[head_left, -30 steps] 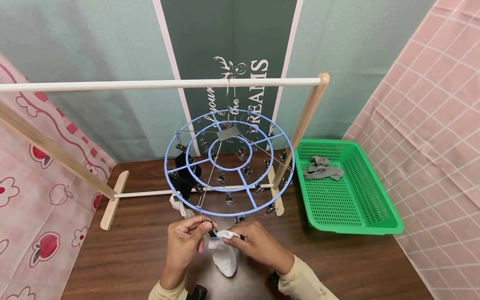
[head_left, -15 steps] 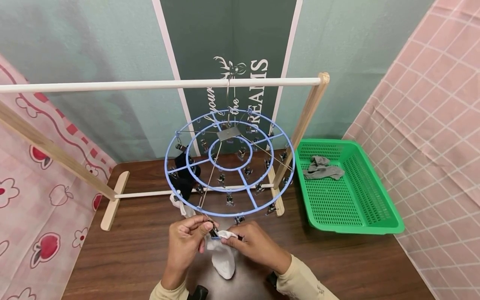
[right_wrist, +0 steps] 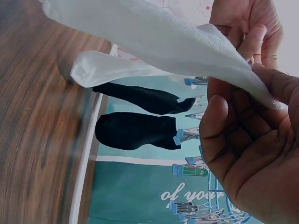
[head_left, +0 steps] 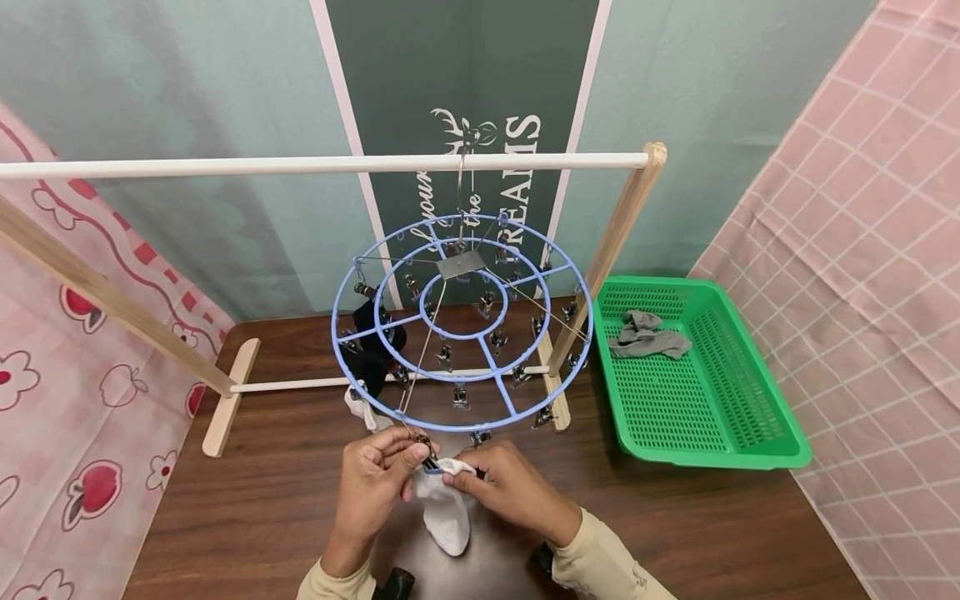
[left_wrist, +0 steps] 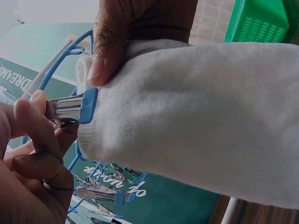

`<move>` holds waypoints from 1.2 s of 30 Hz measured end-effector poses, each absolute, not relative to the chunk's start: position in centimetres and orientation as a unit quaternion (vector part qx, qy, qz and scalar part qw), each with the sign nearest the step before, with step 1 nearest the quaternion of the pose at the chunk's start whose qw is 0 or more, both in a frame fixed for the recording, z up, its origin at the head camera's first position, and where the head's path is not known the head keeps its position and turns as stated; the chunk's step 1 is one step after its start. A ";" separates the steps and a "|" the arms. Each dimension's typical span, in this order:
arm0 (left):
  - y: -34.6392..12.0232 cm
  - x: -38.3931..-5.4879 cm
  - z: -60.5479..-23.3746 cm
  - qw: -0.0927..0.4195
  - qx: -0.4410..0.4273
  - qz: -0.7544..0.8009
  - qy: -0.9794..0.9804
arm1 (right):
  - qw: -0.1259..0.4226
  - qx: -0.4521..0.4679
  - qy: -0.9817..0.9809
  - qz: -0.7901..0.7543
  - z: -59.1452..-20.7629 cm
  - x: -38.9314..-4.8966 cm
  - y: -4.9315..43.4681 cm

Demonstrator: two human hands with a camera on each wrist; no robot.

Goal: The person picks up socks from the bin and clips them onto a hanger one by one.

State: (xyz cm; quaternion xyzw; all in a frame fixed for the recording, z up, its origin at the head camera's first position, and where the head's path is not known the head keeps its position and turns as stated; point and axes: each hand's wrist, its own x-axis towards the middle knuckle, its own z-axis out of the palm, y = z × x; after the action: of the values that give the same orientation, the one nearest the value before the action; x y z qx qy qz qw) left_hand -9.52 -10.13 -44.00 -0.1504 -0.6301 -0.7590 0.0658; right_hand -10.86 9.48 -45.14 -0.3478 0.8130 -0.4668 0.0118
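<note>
Slippage looks like the main risk for the white sock (head_left: 447,521): if the blue-tipped metal clip (left_wrist: 67,107) has caught only the outermost edge of the cuff, the sock's weight could pull it free once the fingers let go, and it would probably drop onto the counter (head_left: 262,517) below the round blue hanger (head_left: 465,429). How deep the clip bites cannot be told, as its far side is hidden by the cloth. Bunched cuff fabric might also keep the clip from closing fully, and a hard tug could tilt the hanger and set the black socks (right_wrist: 138,131) at its left side swinging. As for the hands, the left hand (head_left: 375,479) pinches the clip by its metal body, while the right hand (head_left: 510,483) holds the cuff narrowly between thumb and fingers. The sock hangs at the near edge of the hanger, just in front of the rim. Its long axis runs away from the hanger: the cuff is the end closest to the rim, and the toe points downward and toward the person, leaning slightly to the right of the cuff.
</note>
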 end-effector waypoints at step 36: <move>-11.2 -9.3 -44.1 0.114 -0.139 -0.785 -0.592 | 0.017 -0.314 0.824 -0.471 -45.7 -10.2 10.4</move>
State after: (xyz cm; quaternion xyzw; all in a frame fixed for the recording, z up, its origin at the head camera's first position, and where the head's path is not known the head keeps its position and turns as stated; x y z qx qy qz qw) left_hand -9.32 -11.19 -44.11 -0.1391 -0.5922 -0.7855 0.1142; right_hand -10.22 10.40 -45.72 -0.3140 0.8239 -0.4714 0.0174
